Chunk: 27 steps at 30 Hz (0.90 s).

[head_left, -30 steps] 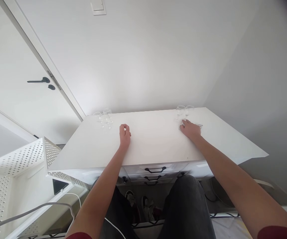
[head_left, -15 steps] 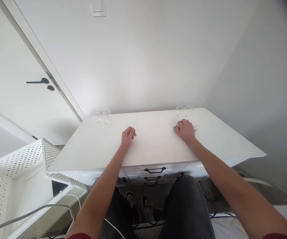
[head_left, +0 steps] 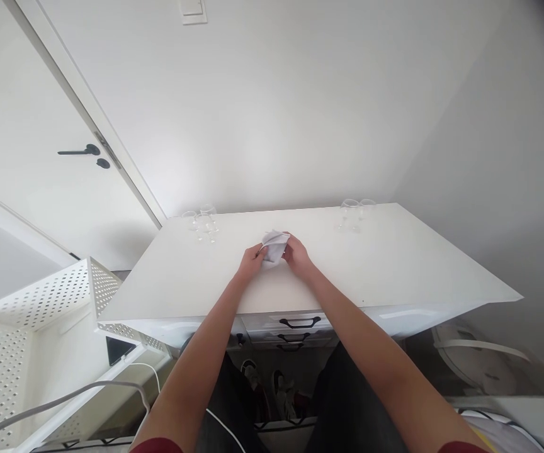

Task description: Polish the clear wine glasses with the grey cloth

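A crumpled pale grey cloth point(head_left: 274, 246) is held up between both hands over the middle of the white cabinet top point(head_left: 319, 277). My left hand point(head_left: 252, 259) pinches its left side, thumb on the near face. My right hand point(head_left: 296, 255) has hold of the right side, fingers partly behind the fabric. Whether anything lies inside the cloth I cannot tell. Clear stemmed glasses point(head_left: 204, 221) stand in a group to the left at the back. Two more clear glasses point(head_left: 350, 211) stand near the back edge on the right.
Black-handled drawers point(head_left: 300, 323) sit under the cabinet top's front edge, before my knees. A white perforated shelf unit point(head_left: 40, 296) is at the left, with a cable point(head_left: 83, 385) running across it. A door with a dark handle point(head_left: 79, 151) is beyond, and a wall rises behind the cabinet.
My right hand has come from the right-hand glasses to the middle, where the grey cloth now shows. My left hand has moved slightly right and closed on the cloth.
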Motion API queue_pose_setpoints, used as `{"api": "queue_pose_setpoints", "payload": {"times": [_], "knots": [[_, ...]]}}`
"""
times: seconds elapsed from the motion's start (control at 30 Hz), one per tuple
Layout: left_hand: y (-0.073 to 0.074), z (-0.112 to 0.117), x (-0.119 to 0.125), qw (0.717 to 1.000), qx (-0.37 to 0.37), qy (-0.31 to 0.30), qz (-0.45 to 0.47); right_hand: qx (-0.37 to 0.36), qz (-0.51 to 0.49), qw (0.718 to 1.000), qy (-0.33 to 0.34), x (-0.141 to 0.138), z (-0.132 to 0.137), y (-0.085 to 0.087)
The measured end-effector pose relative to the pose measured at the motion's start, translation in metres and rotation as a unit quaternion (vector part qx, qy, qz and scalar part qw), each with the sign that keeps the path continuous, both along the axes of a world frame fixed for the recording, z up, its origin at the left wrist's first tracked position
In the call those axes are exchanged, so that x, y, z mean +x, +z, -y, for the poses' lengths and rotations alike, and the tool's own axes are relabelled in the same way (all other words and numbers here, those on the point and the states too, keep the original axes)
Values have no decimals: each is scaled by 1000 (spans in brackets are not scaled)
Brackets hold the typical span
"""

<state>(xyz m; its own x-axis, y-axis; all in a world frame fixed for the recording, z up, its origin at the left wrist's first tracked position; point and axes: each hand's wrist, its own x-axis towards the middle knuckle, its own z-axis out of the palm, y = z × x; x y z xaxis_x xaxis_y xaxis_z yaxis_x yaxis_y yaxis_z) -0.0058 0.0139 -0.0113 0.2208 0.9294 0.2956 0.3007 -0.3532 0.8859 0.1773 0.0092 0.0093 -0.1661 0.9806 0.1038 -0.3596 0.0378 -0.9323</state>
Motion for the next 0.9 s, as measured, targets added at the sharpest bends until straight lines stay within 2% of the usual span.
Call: {"api": "queue_pose_setpoints", "payload": {"times": [0.13,0.23,0.33,0.43,0.53,0.63,0.73,0.8,0.9], "knots": [[0,0,0,999,-8,4,30,-38,-17,999,-12,0,-5,-1],[3,1,1,998,-8,5,57,-9,12,1000,3,3,-1,1],[4,1,0,996,-11,34,81,25,61,998,7,3,1,-1],[5,2,-1,992,-3,64,109,44,62,995,-63,2,-3,-7],[8,5,-1,992,1,63,112,40,24,990,-129,4,-8,-12],[11,7,0,991,26,47,122,38,8,991,-130,6,-9,-11],[13,7,-1,983,23,51,177,31,-7,989,-141,8,-8,-9],[12,6,-2,972,-4,73,224,5,-22,992,-123,9,-6,-7],[12,3,-4,950,-27,83,301,-19,-36,999,-1,10,-3,-5]]}}
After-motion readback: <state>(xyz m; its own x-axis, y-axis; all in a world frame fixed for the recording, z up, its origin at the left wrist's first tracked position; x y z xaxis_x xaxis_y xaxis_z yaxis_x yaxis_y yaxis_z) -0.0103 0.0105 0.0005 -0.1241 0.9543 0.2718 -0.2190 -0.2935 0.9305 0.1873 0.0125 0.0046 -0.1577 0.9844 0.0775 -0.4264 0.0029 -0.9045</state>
